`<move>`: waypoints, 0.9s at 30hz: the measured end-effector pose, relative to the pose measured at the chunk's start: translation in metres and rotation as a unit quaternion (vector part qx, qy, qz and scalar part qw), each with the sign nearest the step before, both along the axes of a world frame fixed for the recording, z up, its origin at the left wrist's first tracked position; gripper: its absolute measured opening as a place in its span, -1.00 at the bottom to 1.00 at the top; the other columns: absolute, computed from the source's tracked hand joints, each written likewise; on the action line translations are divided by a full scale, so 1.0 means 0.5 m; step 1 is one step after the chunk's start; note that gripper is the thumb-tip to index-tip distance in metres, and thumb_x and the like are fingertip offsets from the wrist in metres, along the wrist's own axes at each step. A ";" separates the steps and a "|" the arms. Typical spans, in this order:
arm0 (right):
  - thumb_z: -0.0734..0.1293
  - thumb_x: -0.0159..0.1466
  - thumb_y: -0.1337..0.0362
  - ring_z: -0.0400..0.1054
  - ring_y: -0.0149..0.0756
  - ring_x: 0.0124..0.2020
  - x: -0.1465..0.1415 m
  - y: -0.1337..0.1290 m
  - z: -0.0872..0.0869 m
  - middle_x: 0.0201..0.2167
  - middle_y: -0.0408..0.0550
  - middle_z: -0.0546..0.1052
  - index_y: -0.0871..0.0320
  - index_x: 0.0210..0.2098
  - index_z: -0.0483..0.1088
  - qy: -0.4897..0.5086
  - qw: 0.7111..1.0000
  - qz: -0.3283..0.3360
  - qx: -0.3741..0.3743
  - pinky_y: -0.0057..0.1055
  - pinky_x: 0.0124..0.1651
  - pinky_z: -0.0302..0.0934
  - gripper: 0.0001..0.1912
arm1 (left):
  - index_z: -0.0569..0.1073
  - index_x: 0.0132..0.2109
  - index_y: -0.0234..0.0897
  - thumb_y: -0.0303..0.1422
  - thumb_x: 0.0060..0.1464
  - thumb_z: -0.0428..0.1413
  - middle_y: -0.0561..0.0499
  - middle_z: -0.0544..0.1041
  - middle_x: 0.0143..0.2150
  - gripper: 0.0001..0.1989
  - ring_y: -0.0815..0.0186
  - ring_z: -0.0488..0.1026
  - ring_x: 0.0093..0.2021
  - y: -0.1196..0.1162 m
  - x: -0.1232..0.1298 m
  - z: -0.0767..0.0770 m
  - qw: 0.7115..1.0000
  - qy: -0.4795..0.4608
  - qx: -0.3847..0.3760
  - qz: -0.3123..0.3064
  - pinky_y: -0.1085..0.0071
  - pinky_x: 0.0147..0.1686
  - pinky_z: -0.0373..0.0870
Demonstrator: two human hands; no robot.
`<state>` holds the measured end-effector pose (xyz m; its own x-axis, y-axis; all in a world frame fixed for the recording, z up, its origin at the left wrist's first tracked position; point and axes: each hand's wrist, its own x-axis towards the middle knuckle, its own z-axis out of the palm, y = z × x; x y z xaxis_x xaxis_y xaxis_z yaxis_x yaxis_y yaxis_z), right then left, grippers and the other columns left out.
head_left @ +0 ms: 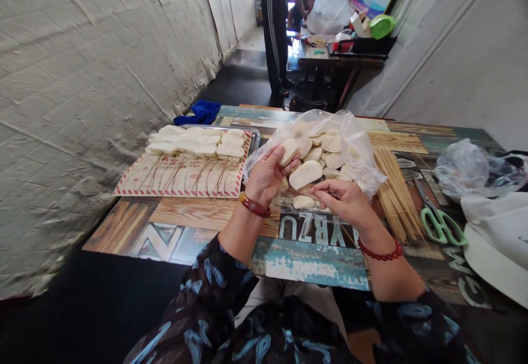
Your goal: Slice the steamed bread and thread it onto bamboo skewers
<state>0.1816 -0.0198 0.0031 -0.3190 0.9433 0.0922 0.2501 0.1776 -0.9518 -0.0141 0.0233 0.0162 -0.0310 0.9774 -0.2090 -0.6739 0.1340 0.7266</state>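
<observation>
My left hand (pixel 268 176) is closed around a pale oval slice (pixel 289 152) over the near left edge of an open clear plastic bag (pixel 358 127). My right hand (pixel 340 196) is pinched on a thin wooden skewer, just right of a larger slice (pixel 306 175). Several more pale slices (pixel 330 143) lie in the bag. To the left, skewered slices (pixel 185 141) lie in rows on printed paper (pixel 181 174) over a tray, their sticks toward me. A pile of bare skewers (pixel 396 199) lies right of the bag.
Green-handled scissors (pixel 443 225), a crumpled plastic bag (pixel 462 166) and a white cap (pixel 501 243) are at the right. A blue cloth (pixel 198 112) lies at the table's far left. A person (pixel 276 28) stands by another cluttered table (pixel 342 62) beyond.
</observation>
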 end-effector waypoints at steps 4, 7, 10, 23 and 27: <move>0.40 0.20 0.16 0.30 -0.41 -0.61 0.000 0.000 0.000 -0.61 -0.14 0.50 0.17 -0.32 0.61 0.005 1.000 -0.003 -0.010 -0.49 -0.55 0.14 -0.78 | 0.52 -0.16 -0.29 -0.44 0.14 0.25 -0.02 0.65 -0.18 -0.89 0.24 0.64 -0.17 -0.002 0.003 0.004 1.000 -0.007 -0.005 -0.002 0.30 -0.07 0.60; 0.40 0.19 0.16 0.28 -0.42 -0.62 -0.001 0.000 0.002 -0.62 -0.14 0.50 0.18 -0.32 0.61 0.002 1.000 -0.009 -0.009 -0.49 -0.56 0.11 -0.78 | 0.53 -0.16 -0.27 -0.43 0.14 0.26 -0.02 0.65 -0.16 -0.88 0.21 0.64 -0.12 -0.003 0.003 0.003 1.000 0.005 0.003 -0.003 0.28 -0.05 0.60; 0.40 0.18 0.17 0.28 -0.41 -0.63 -0.002 0.000 0.004 -0.63 -0.14 0.49 0.17 -0.32 0.61 0.000 1.000 -0.015 -0.009 -0.49 -0.57 0.10 -0.79 | 0.52 -0.15 -0.28 -0.41 0.14 0.26 -0.03 0.64 -0.14 -0.87 0.22 0.64 -0.12 -0.003 0.003 0.002 1.000 0.014 0.010 0.000 0.28 -0.06 0.59; 0.38 0.17 0.15 0.25 -0.42 -0.63 -0.005 -0.004 0.015 -0.65 -0.16 0.47 0.20 -0.32 0.58 -0.001 0.999 -0.014 -0.029 -0.48 -0.55 0.08 -0.76 | 0.51 -0.16 -0.30 -0.39 -0.04 0.38 0.02 0.65 -0.22 -0.71 0.30 0.64 -0.28 -0.006 0.015 0.006 0.999 0.014 0.035 0.009 0.39 -0.20 0.58; 0.38 0.17 0.13 0.23 -0.42 -0.63 -0.006 -0.003 0.015 -0.65 -0.16 0.46 0.19 -0.35 0.58 0.008 0.999 -0.010 -0.031 -0.47 -0.55 0.07 -0.75 | 0.53 -0.17 -0.30 -0.35 -0.12 0.43 0.00 0.66 -0.21 -0.65 0.28 0.64 -0.25 -0.007 0.016 0.004 0.998 0.024 0.050 0.007 0.38 -0.18 0.57</move>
